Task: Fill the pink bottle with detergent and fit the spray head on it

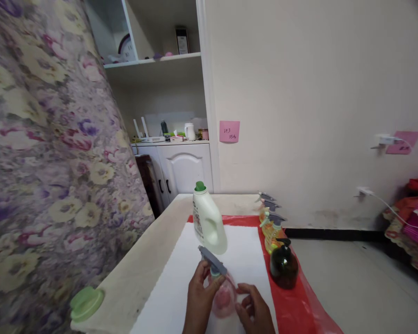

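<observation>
A clear spray bottle [224, 301] with a pinkish body and a grey spray head [212, 262] stands in front of me on a white sheet. My left hand [200, 294] is closed around its neck, thumb and fingers just under the grey head. Beside the bottle's right side is my right hand [254, 308], its fingers half bent and apart, the fingertips at or very near the pink trigger and the bottle's wall. Behind them stands a pale green detergent jug [209, 222] with a green top [200, 186].
Several yellow spray bottles [273, 236] line the right side on a red sheet [288, 306], with a dark pump bottle [284, 266] nearest me. A green lid [86, 304] lies at the table's left edge. A floral curtain [55, 162] hangs at left; a wall [299, 93] rises behind.
</observation>
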A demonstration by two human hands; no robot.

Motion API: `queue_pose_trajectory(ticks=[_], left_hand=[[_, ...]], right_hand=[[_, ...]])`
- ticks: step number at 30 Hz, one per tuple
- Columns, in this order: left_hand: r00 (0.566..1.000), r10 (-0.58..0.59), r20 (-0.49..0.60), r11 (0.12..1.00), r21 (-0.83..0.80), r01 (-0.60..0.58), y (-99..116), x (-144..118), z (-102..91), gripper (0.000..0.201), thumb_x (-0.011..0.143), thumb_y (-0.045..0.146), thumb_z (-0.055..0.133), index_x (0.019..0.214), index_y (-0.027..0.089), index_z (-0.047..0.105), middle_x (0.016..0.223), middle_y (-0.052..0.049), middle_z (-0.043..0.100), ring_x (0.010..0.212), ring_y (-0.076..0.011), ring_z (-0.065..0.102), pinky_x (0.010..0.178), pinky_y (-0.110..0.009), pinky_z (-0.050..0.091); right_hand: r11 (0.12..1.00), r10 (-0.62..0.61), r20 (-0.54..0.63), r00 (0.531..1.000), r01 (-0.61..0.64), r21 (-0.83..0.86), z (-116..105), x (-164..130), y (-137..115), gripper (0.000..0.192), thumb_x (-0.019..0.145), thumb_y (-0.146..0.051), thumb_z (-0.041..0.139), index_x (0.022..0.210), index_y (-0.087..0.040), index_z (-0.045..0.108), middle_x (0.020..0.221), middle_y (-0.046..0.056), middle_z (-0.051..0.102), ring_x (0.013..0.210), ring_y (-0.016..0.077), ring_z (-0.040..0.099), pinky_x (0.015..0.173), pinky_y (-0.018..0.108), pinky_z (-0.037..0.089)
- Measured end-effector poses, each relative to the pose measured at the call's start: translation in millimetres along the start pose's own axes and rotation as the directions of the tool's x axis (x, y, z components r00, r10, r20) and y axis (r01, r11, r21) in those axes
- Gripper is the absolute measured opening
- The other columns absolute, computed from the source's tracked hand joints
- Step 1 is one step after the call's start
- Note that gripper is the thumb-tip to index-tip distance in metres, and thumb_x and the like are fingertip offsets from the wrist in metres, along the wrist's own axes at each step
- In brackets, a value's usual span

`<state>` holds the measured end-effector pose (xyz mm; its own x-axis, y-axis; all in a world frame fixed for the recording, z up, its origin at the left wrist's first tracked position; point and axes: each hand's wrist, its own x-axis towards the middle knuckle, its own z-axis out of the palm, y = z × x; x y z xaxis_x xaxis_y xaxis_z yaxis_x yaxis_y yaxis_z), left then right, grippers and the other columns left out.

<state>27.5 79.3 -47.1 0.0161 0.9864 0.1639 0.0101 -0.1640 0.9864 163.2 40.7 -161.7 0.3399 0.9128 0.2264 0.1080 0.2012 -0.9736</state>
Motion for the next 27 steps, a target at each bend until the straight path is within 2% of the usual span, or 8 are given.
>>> queue_pose_trajectory(ticks=[2,4,7,11,14,18,23,27], left_hand=[[0.999,-0.001,-0.048,0.999,0.047,0.003,-6,-2,3.9,0.03,0.059,0.034,0.079,0.084,0.021,0.067,0.087,-0.005,0.074,0.093,-0.0292,0.066,0.086,-0.037,0.049],[0.999,0.0,-0.05,0.995,0.098,0.005,-10,-6,4.9,0.035,0.06,0.036,0.079,0.089,0.02,0.069,0.091,-0.006,0.075,0.094,-0.0303,0.066,0.087,-0.038,0.049],[0.999,0.007,0.046,0.993,0.121,-0.013,-15,-12,-1.5,0.043,0.067,0.043,0.075,0.103,0.022,0.069,0.107,-0.007,0.074,0.105,-0.0314,0.064,0.095,-0.04,0.048],[0.979,0.005,0.206,0.994,0.104,-0.027,-27,-17,-17.4,0.056,0.074,0.044,0.07,0.126,0.025,0.059,0.133,-0.008,0.064,0.127,-0.0308,0.053,0.109,-0.044,0.039],[0.962,0.016,0.274,0.995,0.093,-0.043,-35,-17,-24.2,0.062,0.074,0.04,0.072,0.132,0.027,0.054,0.138,-0.007,0.06,0.13,-0.03,0.05,0.112,-0.044,0.036],[0.965,0.066,0.252,0.987,0.123,-0.099,-41,-16,-23.2,0.056,0.073,0.036,0.073,0.126,0.029,0.059,0.135,-0.006,0.062,0.126,-0.0296,0.054,0.111,-0.043,0.038],[0.978,0.115,0.172,0.953,0.26,-0.157,-58,-14,-20.6,0.061,0.07,0.041,0.073,0.127,0.026,0.058,0.134,-0.008,0.061,0.127,-0.0304,0.052,0.111,-0.047,0.039],[0.972,0.116,0.205,0.92,0.346,-0.183,-78,-18,-29.8,0.067,0.077,0.045,0.066,0.138,0.025,0.047,0.143,-0.01,0.053,0.133,-0.0281,0.048,0.113,-0.048,0.038]], right_hand=[[0.997,-0.07,0.002,0.998,0.07,-0.044,2,-2,-1,0.034,0.069,-0.028,0.064,0.103,-0.023,0.063,0.094,0.006,0.069,0.07,0.0187,0.061,0.057,0.031,0.049],[0.992,-0.103,-0.004,0.995,0.102,-0.079,4,-3,-1,0.041,0.067,-0.023,0.064,0.108,-0.024,0.062,0.097,0.006,0.067,0.079,0.0211,0.062,0.065,0.033,0.05],[0.988,-0.109,-0.009,0.994,0.108,-0.112,6,-4,3,0.049,0.063,-0.019,0.066,0.111,-0.024,0.06,0.103,0.006,0.066,0.085,0.0232,0.062,0.07,0.035,0.051],[0.992,-0.107,0.03,0.994,0.109,-0.07,10,-3,13,0.059,0.058,-0.018,0.069,0.116,-0.026,0.059,0.112,0.007,0.066,0.097,0.0274,0.063,0.077,0.037,0.052],[0.995,-0.086,0.051,0.995,0.088,-0.037,11,-2,21,0.063,0.06,-0.022,0.072,0.121,-0.025,0.058,0.118,0.009,0.066,0.108,0.0301,0.061,0.085,0.038,0.053],[0.99,-0.131,0.126,0.983,0.135,-0.029,4,1,28,0.06,0.07,-0.032,0.071,0.127,-0.027,0.055,0.127,0.01,0.064,0.115,0.0305,0.06,0.091,0.039,0.053],[0.956,-0.232,0.308,0.923,0.275,-0.104,-10,5,32,0.06,0.082,-0.03,0.06,0.138,-0.029,0.042,0.142,0.008,0.055,0.129,0.0269,0.052,0.106,0.04,0.047],[0.941,-0.256,0.312,0.915,0.31,-0.137,-8,3,32,0.071,0.077,-0.032,0.065,0.141,-0.025,0.034,0.144,0.011,0.051,0.133,0.0277,0.049,0.11,0.042,0.044]])
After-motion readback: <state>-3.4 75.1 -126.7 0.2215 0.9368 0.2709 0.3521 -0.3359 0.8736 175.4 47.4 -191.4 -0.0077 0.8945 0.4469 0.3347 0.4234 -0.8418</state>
